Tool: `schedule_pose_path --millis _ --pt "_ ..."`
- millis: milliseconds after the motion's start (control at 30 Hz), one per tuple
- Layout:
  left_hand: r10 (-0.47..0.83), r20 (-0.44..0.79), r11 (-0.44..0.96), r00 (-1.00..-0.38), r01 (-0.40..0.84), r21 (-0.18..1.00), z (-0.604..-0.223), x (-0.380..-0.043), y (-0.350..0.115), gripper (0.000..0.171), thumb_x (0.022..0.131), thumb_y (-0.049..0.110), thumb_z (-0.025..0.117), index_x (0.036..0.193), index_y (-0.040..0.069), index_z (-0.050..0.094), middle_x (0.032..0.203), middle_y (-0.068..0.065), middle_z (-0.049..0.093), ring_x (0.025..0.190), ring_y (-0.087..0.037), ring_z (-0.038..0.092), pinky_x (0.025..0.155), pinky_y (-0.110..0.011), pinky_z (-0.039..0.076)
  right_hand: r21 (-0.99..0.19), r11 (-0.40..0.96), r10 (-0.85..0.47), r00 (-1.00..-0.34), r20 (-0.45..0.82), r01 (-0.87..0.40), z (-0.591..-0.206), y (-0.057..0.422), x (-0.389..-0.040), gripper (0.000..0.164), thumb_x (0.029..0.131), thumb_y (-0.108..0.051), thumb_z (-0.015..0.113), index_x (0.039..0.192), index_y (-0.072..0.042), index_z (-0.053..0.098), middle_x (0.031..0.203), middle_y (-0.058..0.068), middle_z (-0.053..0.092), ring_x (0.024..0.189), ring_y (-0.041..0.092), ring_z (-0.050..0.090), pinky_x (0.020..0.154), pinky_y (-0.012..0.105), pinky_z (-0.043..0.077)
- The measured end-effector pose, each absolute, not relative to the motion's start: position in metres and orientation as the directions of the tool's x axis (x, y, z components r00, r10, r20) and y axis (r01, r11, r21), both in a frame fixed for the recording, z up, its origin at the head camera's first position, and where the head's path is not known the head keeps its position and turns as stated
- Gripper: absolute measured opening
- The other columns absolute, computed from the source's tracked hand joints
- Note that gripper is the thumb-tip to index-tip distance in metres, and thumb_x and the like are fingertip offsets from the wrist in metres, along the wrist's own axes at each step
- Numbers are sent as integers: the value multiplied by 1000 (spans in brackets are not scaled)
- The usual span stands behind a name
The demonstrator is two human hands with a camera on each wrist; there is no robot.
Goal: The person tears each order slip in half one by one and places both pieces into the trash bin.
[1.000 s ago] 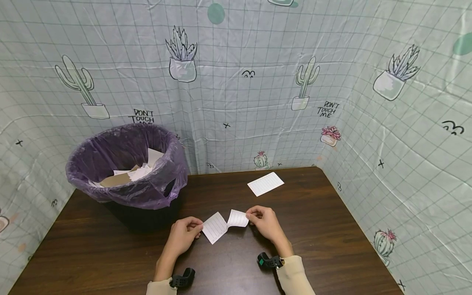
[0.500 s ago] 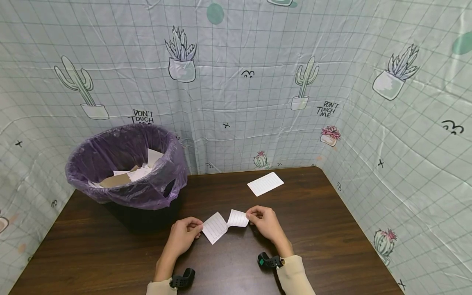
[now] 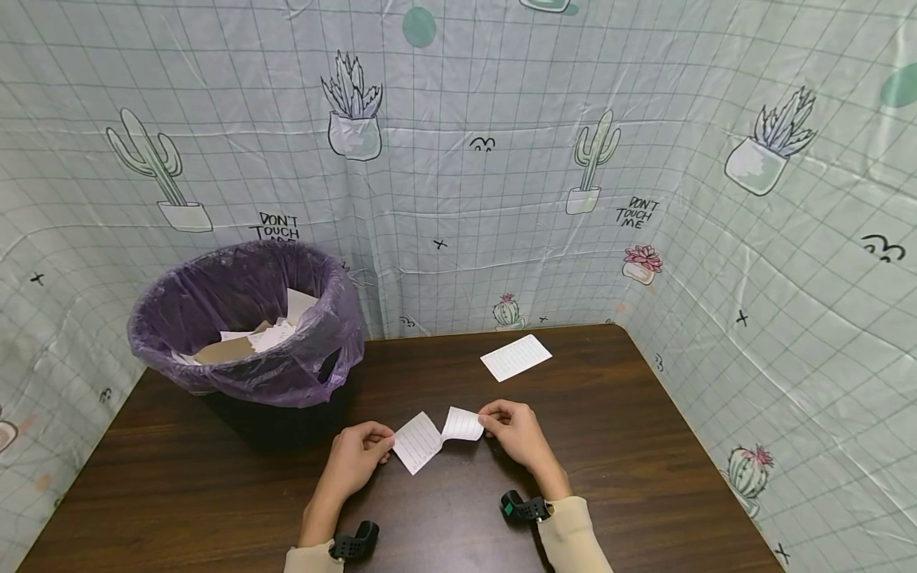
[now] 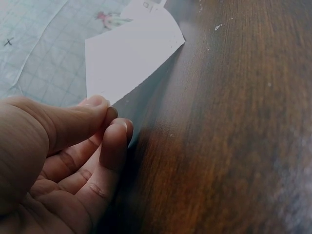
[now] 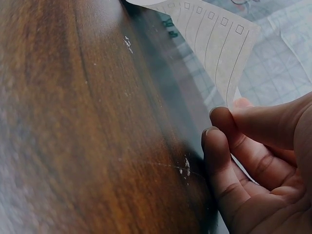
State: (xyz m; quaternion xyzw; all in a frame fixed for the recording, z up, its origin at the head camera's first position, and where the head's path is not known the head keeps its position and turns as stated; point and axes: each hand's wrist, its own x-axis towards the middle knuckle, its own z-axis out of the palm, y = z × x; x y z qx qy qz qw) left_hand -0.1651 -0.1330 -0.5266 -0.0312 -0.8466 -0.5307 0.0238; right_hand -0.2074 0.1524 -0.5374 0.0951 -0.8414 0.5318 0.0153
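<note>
Between my two hands is a small white lined checklist sheet point(image 3: 417, 442) with a row of little boxes along one edge. Its left and right parts stand at different angles and meet at a narrow spot in the middle. My left hand point(image 3: 356, 458) pinches the left corner between thumb and fingers; the left wrist view shows the sheet's blank back point(image 4: 129, 56). At the opposite end, my right hand point(image 3: 519, 434) pinches the other corner, and the right part curls up there. Lines and boxes show on the curled sheet point(image 5: 214, 44) in the right wrist view.
A second lined white sheet point(image 3: 517, 357) lies flat near the table's back edge. On the left stands a black bin point(image 3: 279, 418) with a purple liner point(image 3: 344, 318), containing paper scraps point(image 3: 272, 335) and brown cardboard point(image 3: 224, 350). A patterned curtain point(image 3: 444, 191) surrounds the dark wooden table point(image 3: 609, 398).
</note>
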Motion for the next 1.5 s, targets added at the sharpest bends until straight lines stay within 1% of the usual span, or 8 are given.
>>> schedule_pose_path --millis 267,500,933,1033,1167,1400,1500 --pt "29 68 429 -997 74 900 -525 -164 -133 4 90 -1 74 94 -3 74 79 -9 71 63 -14 65 58 -20 51 -897 414 -135 -985 108 -156 -535 152 -207 4 93 -1 70 92 0 73 80 10 73 66 13 65 62 21 51" --pt "30 59 426 -998 66 902 -524 -164 -133 5 90 -2 74 94 -3 74 79 -9 72 63 -13 65 59 -20 52 -896 410 -145 -982 123 -173 -536 153 -207 4 93 -1 70 91 0 73 79 9 73 65 12 64 62 21 51" --pt "33 61 430 -998 70 900 -524 -164 -133 5 91 0 73 94 -4 73 78 -9 71 63 -14 65 59 -20 51 -906 384 -136 -981 138 -181 -539 155 -208 5 94 0 70 92 3 73 81 13 74 63 10 66 63 24 56" --pt "35 60 431 -998 69 900 -525 -165 -133 4 92 0 73 93 -4 73 78 -9 71 63 -13 64 59 -20 51 -909 380 -136 -982 129 -172 -538 155 -209 5 94 -1 70 93 3 73 82 14 74 64 11 66 63 24 56" --pt "34 60 429 -998 69 901 -525 -165 -134 4 91 -1 73 93 -4 73 78 -9 71 63 -13 64 59 -20 51 -913 374 -133 -983 124 -166 -539 156 -209 6 94 0 70 95 5 72 83 17 74 64 16 67 63 25 57" --pt "28 62 423 -998 68 904 -526 -165 -134 4 90 -2 73 93 -5 73 78 -9 71 62 -14 65 59 -20 51 -924 355 -120 -987 105 -141 -540 158 -210 4 94 1 69 94 4 73 82 13 73 63 10 66 63 24 58" --pt "28 63 425 -998 69 903 -526 -165 -134 4 90 -2 74 93 -5 73 78 -9 71 62 -14 65 59 -20 51 -924 351 -121 -986 113 -149 -541 158 -210 5 93 2 69 94 5 72 82 14 73 63 10 66 63 25 58"
